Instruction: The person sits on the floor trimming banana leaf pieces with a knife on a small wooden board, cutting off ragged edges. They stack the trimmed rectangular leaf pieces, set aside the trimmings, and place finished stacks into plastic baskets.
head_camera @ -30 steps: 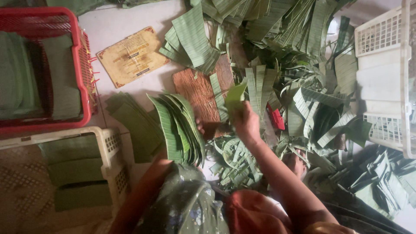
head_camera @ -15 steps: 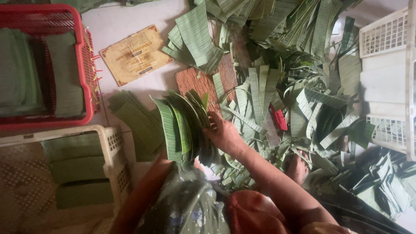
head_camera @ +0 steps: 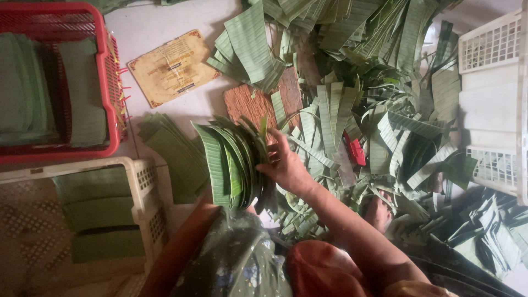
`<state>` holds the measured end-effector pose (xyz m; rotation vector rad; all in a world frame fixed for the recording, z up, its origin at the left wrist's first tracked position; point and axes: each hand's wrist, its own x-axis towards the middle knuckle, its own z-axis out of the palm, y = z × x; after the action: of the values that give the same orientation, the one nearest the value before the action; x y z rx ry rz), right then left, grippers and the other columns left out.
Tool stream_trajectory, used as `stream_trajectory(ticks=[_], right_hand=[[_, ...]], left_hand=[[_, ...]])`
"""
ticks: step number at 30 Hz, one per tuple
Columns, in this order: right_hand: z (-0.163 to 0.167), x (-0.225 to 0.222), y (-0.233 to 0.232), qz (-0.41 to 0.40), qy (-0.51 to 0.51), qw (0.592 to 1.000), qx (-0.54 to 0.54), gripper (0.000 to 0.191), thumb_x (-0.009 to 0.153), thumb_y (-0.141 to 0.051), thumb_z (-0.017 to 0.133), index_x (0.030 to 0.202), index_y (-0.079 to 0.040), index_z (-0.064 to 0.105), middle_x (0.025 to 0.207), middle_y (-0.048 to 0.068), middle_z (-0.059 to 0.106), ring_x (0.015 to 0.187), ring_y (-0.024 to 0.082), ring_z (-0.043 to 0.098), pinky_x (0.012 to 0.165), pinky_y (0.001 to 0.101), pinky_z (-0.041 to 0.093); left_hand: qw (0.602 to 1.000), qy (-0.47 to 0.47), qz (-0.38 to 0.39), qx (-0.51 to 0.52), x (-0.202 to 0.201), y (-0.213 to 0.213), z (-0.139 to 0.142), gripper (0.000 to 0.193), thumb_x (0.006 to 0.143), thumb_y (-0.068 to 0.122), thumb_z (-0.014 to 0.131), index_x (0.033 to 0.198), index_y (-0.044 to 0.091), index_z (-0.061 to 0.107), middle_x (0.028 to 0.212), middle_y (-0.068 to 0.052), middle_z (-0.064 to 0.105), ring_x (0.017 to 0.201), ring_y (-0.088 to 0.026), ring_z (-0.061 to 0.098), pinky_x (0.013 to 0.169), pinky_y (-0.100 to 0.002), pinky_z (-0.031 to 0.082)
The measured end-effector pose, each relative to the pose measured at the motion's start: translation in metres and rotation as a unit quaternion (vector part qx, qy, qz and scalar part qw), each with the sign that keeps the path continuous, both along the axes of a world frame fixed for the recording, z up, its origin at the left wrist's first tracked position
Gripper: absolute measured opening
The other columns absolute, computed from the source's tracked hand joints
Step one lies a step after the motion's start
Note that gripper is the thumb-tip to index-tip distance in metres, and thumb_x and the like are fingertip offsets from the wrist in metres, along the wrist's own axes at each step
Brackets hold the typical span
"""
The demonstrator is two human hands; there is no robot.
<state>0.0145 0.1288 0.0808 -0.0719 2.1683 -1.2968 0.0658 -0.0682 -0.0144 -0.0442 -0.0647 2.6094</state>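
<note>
The fanned stack of cut banana leaves [head_camera: 231, 165] stands on edge at the middle of the floor, its long axis running from the person's lap away toward the brown mat [head_camera: 258, 102]. The right hand [head_camera: 286, 165] presses flat, fingers spread, against its right face; the left hand is hidden, so I cannot tell its hold. Folded leaves already fill the red crate [head_camera: 107, 82] and cream crate [head_camera: 146, 187], yet the loose strips [head_camera: 352, 110] piled rightward look largely unsorted.
</note>
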Motion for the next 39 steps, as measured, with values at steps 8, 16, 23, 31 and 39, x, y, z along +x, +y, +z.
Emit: stream_trajectory(ticks=[8, 16, 23, 31, 39], right_hand=[[0.011, 0.008, -0.001, 0.035, 0.159, 0.984, 0.077, 0.104, 0.077, -0.022, 0.086, 0.152, -0.013, 0.014, 0.128, 0.035, 0.058, 0.106, 0.049, 0.065, 0.091, 0.0525, 0.054], [0.007, 0.008, -0.001, 0.026, 0.131, 0.989, 0.067, 0.063, 0.095, -0.028, 0.069, 0.148, -0.012, 0.037, 0.132, 0.026, 0.059, 0.111, 0.045, 0.067, 0.095, 0.0494, 0.055], [0.013, 0.003, -0.009, 0.029, 0.137, 0.989, 0.048, 0.078, 0.089, -0.032, 0.075, 0.148, -0.003, 0.034, 0.138, 0.025, 0.053, 0.115, 0.042, 0.065, 0.1, 0.0468, 0.055], [0.002, 0.006, -0.006, 0.046, 0.175, 0.983, 0.027, 0.062, 0.089, -0.021, 0.074, 0.14, -0.01, 0.042, 0.134, 0.023, 0.054, 0.115, 0.045, 0.061, 0.093, 0.0483, 0.054], [0.013, 0.007, -0.005, 0.003, 0.26, 0.964, 0.057, 0.04, 0.087, -0.016, 0.076, 0.124, -0.011, 0.062, 0.147, 0.031, 0.045, 0.113, 0.049, 0.063, 0.09, 0.0489, 0.059]], left_hand=[[1.0, -0.004, -0.005, -0.008, 0.004, 0.001, 0.0, 0.064, 0.106, 0.031, 0.06, 0.162, 0.015, 0.033, 0.128, -0.015, 0.059, 0.117, -0.031, 0.058, 0.103, -0.049, 0.049], [1.0, -0.01, -0.005, -0.017, 0.008, -0.001, 0.0, 0.062, 0.106, 0.031, 0.06, 0.161, 0.015, 0.034, 0.127, -0.015, 0.059, 0.116, -0.031, 0.059, 0.102, -0.048, 0.05], [1.0, -0.012, -0.004, -0.025, 0.008, 0.0, -0.001, 0.061, 0.107, 0.031, 0.059, 0.159, 0.014, 0.035, 0.127, -0.014, 0.06, 0.115, -0.03, 0.059, 0.101, -0.047, 0.05], [0.999, -0.015, -0.001, -0.034, 0.009, -0.002, -0.002, 0.059, 0.107, 0.032, 0.059, 0.158, 0.014, 0.036, 0.126, -0.014, 0.06, 0.114, -0.03, 0.059, 0.1, -0.047, 0.05], [0.999, -0.021, 0.0, -0.04, 0.012, -0.003, -0.002, 0.057, 0.107, 0.032, 0.058, 0.157, 0.014, 0.037, 0.125, -0.014, 0.06, 0.113, -0.029, 0.059, 0.099, -0.046, 0.05]])
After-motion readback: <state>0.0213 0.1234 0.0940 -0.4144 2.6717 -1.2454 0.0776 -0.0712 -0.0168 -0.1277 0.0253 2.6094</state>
